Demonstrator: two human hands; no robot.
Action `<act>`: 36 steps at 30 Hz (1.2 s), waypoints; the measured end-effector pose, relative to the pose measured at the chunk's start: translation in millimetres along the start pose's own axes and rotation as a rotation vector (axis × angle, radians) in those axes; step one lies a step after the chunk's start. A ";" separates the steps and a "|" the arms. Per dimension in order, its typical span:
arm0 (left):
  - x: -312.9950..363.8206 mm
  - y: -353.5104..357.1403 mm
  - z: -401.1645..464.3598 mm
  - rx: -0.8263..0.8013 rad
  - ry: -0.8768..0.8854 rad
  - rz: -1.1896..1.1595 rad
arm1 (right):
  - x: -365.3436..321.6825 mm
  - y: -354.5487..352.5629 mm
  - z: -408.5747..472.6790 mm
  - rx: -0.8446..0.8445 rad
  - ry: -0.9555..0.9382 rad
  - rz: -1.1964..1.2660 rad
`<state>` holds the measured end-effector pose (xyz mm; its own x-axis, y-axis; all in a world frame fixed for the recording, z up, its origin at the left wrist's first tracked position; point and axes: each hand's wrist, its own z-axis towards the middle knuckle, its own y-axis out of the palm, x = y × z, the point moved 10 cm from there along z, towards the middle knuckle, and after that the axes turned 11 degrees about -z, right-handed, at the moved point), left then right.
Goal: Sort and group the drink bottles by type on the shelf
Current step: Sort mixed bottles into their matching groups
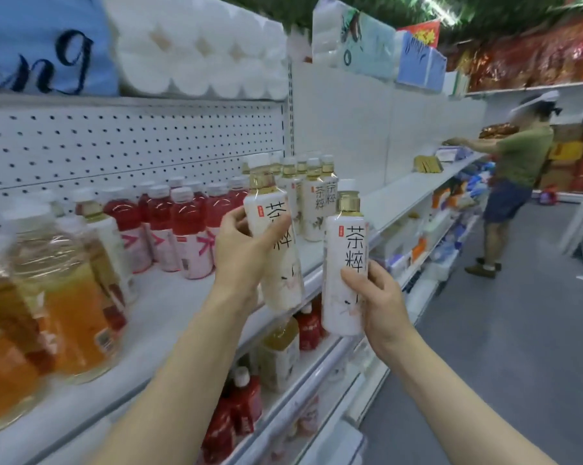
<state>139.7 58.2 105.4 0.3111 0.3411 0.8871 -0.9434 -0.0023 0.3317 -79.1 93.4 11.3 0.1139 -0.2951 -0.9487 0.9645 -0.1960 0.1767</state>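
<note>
Each hand's fingers (276, 226) wrap a white tea bottle (345, 263); nearest amber bottles (65, 297) blurred, cut off

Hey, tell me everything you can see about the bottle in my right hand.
The white tea bottle is a slim plastic bottle wrapped in a white sleeve with large black Chinese characters, a small red mark and a faint floral print low down. Above the sleeve sits a gold neck band and a white cap. It is held nearly upright in the air in front of the shelf edge. The right hand grips its lower half; nothing else touches it.
</note>
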 end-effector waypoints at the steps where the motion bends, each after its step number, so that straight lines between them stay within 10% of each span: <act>1: -11.1 11.1 18.4 0.000 0.000 -0.001 | 1.5 -9.7 18.7 0.006 -0.002 0.004; 17: -139.7 83.7 200.1 0.196 0.068 0.332 | 24.6 -84.6 271.0 -0.029 -0.064 -0.023; 27: -143.1 94.1 169.6 0.281 0.090 0.416 | 65.0 -61.4 323.1 -0.277 -0.044 -0.121; 36: -45.4 0.0 76.2 0.672 0.308 0.549 | 59.3 -50.4 311.0 -0.245 -0.088 -0.254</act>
<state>134.4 -29.0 89.6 -0.2955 0.3654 0.8827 -0.6541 -0.7508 0.0918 -195.1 -205.1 27.8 -0.1478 -0.3466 -0.9263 0.9890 -0.0470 -0.1402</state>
